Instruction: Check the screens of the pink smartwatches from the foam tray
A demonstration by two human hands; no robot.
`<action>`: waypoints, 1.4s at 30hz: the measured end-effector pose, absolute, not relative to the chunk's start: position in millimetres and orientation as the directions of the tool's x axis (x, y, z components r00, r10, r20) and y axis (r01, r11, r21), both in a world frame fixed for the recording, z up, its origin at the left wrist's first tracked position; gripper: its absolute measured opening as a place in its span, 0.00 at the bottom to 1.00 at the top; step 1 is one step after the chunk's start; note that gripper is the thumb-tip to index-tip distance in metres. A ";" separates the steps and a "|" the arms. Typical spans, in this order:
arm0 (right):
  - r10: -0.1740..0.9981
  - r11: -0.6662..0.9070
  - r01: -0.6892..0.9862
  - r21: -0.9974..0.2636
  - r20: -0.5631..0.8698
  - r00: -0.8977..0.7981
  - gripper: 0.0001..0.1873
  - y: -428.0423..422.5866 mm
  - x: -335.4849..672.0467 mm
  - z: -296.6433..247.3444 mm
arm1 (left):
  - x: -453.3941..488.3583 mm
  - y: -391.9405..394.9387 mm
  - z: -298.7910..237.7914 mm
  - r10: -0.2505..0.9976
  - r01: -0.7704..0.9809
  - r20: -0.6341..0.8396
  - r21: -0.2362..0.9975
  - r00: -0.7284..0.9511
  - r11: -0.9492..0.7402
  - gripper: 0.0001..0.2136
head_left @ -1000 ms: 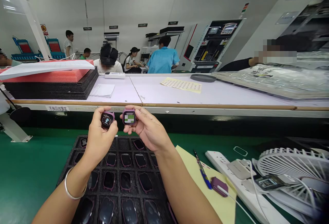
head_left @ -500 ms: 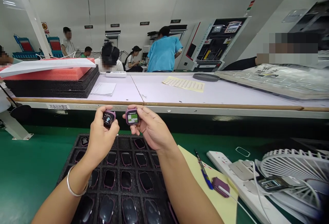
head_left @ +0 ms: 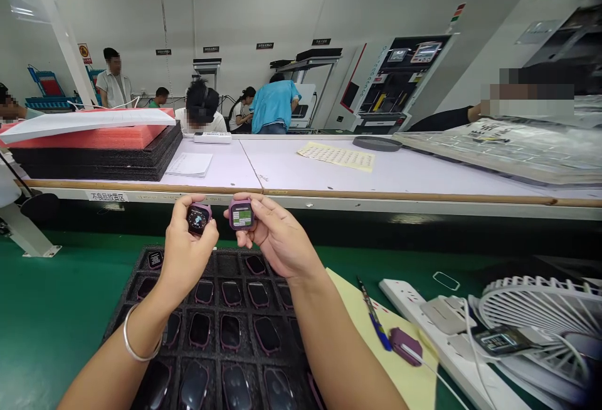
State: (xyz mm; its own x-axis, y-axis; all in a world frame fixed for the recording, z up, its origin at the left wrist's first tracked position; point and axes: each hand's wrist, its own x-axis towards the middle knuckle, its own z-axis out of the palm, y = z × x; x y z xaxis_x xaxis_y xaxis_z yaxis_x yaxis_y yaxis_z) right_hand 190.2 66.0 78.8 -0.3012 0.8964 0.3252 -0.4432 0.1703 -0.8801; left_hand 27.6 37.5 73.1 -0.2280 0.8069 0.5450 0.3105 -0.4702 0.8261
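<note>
fingers and thumb of the left hand [head_left: 185,253] are clamped on the edges of a dark-dial watch [head_left: 198,219], which presumably leaves its lit screen uncovered and turned toward the wearer. the right hand [head_left: 279,237] grips a green-screen watch [head_left: 242,214] in much the same way, thumb along one side and other fingers around its back and lower edge. the two screens sit side by side, apart, above the far edge of the foam tray [head_left: 216,331], where both can be viewed at once. its black compartments hold the other watches [head_left: 230,332], likely to keep their faces from rubbing. to the right, a purple item [head_left: 407,346] lies on a yellow sheet [head_left: 416,388] beside a pen [head_left: 374,313], its white cable [head_left: 444,380] running out of frame; the power strip [head_left: 404,291] close by probably explains the spot. the backs of both held watches are out of sight, the forearms cover part of the tray, and its near end is cut off. the lettering on the lit screens is too small to read; the green one seems to carry pale boxes, though that is hard to be sure of.
</note>
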 end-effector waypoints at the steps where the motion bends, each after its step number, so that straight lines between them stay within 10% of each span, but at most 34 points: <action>1: 0.896 0.172 -0.440 -0.881 0.326 -0.302 0.17 65.9 190.1 78.6 | 27.9 37.1 73.3 0.804 0.316 0.549 0.823 -0.231 -0.472 0.16; 15: 0.890 0.149 -0.471 -0.869 0.325 -0.319 0.20 66.0 189.6 77.7 | 27.9 34.8 74.7 0.838 0.296 0.514 0.842 -0.185 -0.451 0.16; 27: 0.900 0.166 -0.458 -0.873 0.325 -0.292 0.18 68.3 195.8 80.4 | 26.5 35.9 86.1 0.976 -0.370 0.216 0.907 -0.008 -0.203 0.25; 42: 0.886 0.148 -0.495 -0.856 0.337 -0.319 0.16 67.8 192.3 78.2 | 25.1 36.1 85.2 0.959 -0.297 0.281 0.913 -0.044 -0.281 0.20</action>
